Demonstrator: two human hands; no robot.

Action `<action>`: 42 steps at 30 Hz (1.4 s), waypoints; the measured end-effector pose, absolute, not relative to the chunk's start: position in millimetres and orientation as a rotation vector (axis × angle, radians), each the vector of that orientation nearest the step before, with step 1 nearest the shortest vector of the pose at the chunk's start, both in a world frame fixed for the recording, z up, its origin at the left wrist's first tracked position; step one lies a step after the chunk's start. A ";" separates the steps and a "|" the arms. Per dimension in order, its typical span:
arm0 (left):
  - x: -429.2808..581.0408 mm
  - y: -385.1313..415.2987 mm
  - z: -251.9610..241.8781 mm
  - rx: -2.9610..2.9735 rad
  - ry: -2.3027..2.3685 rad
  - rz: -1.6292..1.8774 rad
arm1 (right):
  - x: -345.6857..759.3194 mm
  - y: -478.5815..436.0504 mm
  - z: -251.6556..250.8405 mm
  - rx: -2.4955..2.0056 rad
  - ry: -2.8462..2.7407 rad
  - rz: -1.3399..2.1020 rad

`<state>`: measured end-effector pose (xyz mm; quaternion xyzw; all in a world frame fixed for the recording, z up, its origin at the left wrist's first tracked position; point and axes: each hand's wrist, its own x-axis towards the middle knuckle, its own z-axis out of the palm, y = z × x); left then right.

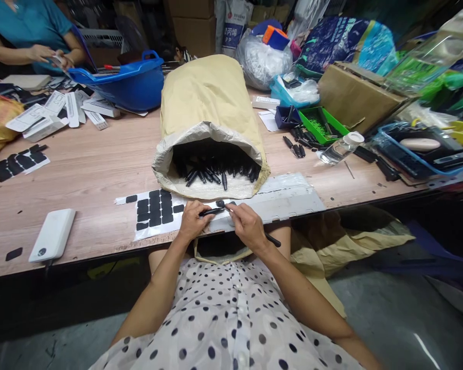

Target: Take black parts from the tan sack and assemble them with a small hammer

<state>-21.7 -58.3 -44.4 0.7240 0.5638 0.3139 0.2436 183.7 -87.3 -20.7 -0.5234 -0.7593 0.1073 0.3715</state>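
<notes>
Over the front edge of the table, my left hand (195,220) is closed on a small black tubular part (211,211) lying nearly level. My right hand (248,224) grips a slim tool with a black handle (272,240), whose thin light tip points at the far end of that part. A small round black piece (220,203) sits at the tip; whether it is joined to the part I cannot tell. Just beyond both hands, a tan sack (212,97) lies with its mouth towards me, full of similar black parts (204,174). Left of my left hand are sheets of black stickers (155,208).
A grey board (289,195) lies under my hands. A second sack (224,257) opens below the table edge. A white power bank (53,235) is at left, a blue basin (119,82) behind. Green tray (324,125) and bottle (339,149) stand right. Another person works at far left.
</notes>
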 end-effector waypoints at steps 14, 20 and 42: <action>-20.2 -58.3 -42.9 2.059 1.549 0.843 | 232.3 -17.0 -52.7 -1.708 -2.029 -0.141; -14.2 -84.6 -27.7 2.146 1.302 0.839 | 227.5 -18.1 -53.7 -1.736 -2.064 -0.177; 18.6 -73.3 4.3 1.779 1.405 0.623 | 223.6 -18.0 -52.5 -1.797 -2.057 -0.171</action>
